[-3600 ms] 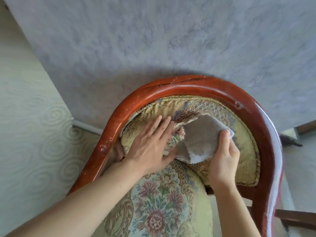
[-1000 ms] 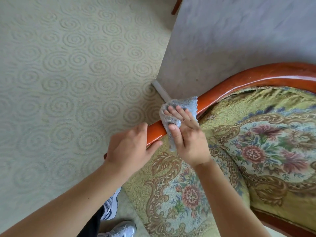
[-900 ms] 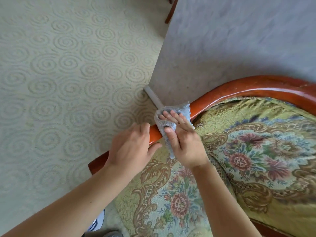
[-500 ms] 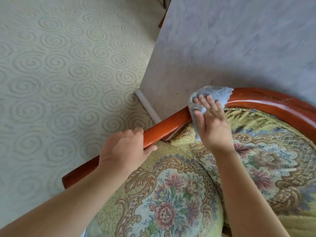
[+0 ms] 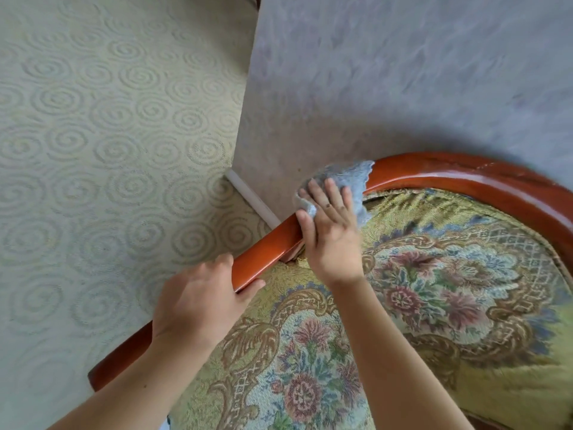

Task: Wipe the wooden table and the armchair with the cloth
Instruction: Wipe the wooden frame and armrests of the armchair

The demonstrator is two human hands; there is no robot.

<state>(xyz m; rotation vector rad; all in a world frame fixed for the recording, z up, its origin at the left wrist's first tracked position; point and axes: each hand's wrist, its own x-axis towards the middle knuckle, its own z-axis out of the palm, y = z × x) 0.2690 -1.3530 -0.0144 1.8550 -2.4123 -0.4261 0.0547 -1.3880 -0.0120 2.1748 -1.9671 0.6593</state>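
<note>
The armchair has a glossy red-brown wooden frame (image 5: 465,181) and floral yellow upholstery (image 5: 434,290). A grey-blue cloth (image 5: 350,178) is draped over the frame where the arm rail bends into the curved back. My right hand (image 5: 331,240) holds the cloth against the wood, with the fingers laid over the top and the thumb on the inner side. Lower down the same rail, my left hand (image 5: 198,305) grips the wood, fingers over the outer side and thumb inside. The wooden table is out of view.
A grey-lilac wall (image 5: 403,72) stands right behind the chair back. A white skirting board (image 5: 251,197) runs along its foot. Pale carpet with a spiral pattern (image 5: 108,150) covers the floor to the left of the chair.
My right hand has slid the cloth up the rail from beside my left hand toward the curved back. My left hand keeps its grip on the rail. Earlier the cloth was on the upholstered back.
</note>
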